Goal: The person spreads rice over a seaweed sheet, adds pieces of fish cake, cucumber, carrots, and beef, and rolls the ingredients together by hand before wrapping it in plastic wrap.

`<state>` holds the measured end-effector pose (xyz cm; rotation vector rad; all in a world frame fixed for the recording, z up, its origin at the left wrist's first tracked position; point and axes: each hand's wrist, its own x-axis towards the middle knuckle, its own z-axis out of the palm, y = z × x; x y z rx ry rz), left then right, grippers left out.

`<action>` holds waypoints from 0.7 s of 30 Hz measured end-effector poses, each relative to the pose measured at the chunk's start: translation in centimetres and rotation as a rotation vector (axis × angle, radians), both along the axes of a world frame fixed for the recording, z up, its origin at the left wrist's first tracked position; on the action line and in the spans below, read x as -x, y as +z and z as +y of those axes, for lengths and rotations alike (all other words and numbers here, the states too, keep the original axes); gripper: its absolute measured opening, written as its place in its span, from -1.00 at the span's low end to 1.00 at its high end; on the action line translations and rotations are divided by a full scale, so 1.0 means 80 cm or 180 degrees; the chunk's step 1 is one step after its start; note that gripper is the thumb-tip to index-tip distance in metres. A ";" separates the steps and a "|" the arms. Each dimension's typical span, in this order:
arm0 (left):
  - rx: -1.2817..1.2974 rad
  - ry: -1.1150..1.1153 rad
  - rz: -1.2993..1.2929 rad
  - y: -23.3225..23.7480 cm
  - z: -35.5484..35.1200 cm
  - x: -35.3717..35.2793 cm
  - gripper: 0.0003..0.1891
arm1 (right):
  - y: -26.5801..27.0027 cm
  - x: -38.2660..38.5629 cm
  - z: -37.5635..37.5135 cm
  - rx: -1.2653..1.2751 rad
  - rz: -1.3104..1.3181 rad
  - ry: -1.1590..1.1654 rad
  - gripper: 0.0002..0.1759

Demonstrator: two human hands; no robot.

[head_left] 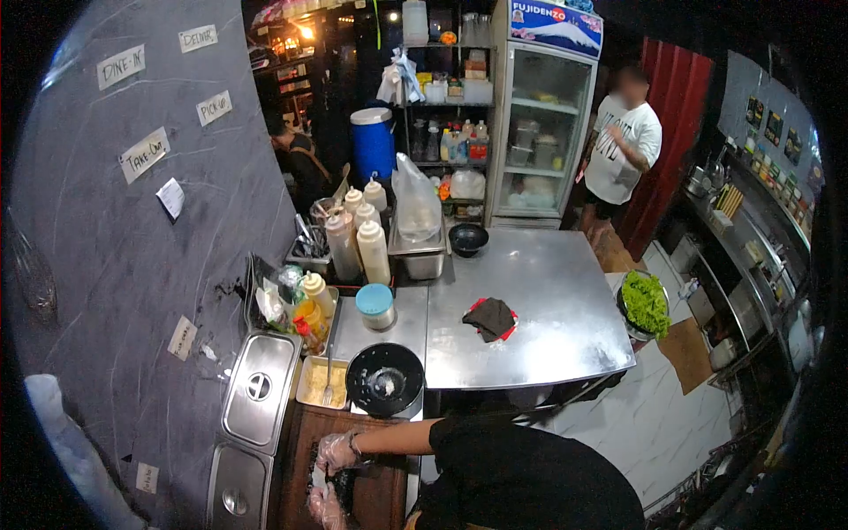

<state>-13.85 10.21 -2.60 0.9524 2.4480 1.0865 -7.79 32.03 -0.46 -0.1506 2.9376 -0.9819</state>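
Over a brown wooden cutting board both my hands work close together in clear plastic gloves. My right hand, on the arm stretched across the board, has its fingers closed at a small white piece. From the lower side my left hand reaches toward that same piece, fingers curled; I cannot tell what it grips. A dark, shiny sheet-like thing lies beneath them, partly hidden. Beyond the board sit a black bowl with white residue and a tray of pale yellow crumbs with a fork.
Lidded steel pans line the wall side. Squeeze bottles and a blue-lidded tub stand farther back. A dark cloth lies on the steel table. Lettuce fills a bowl at right. A person stands by the fridge.
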 end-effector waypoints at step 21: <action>0.0081 0.0163 -0.0311 -0.027 0.011 0.017 -0.67 | 0.024 0.007 0.018 0.0103 -0.0406 0.0236 -0.66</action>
